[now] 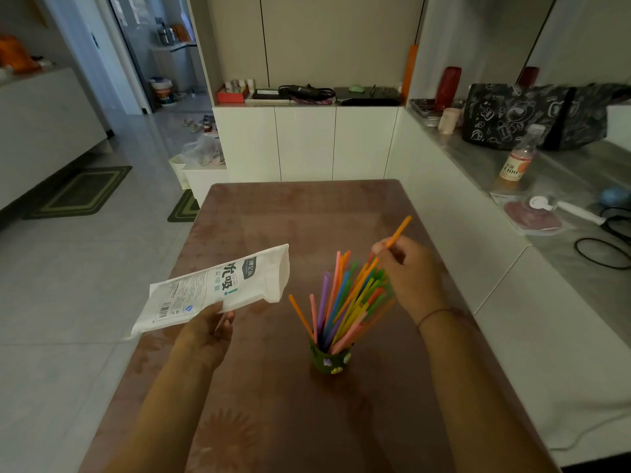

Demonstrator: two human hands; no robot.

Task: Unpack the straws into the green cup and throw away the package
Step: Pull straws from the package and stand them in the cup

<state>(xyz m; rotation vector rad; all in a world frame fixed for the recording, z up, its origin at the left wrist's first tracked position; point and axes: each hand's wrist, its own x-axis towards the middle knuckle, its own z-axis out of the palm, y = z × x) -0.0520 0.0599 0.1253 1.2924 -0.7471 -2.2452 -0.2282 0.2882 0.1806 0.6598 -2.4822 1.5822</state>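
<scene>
Left of centre: left hand (208, 327) pinches the white package (218, 290) by its lower edge, held up off the brown table (273, 216), open end pointing toward frame centre. It looks flat and emptied, probably kept in hand for binning. Centre-low: green cup (329, 360) stands on the table, full of fanned coloured straws (345, 302). Right of centre: right hand (408, 274) pinches one orange straw (397, 232) between fingertips, angled down over the bunch, likely the last one going in.
</scene>
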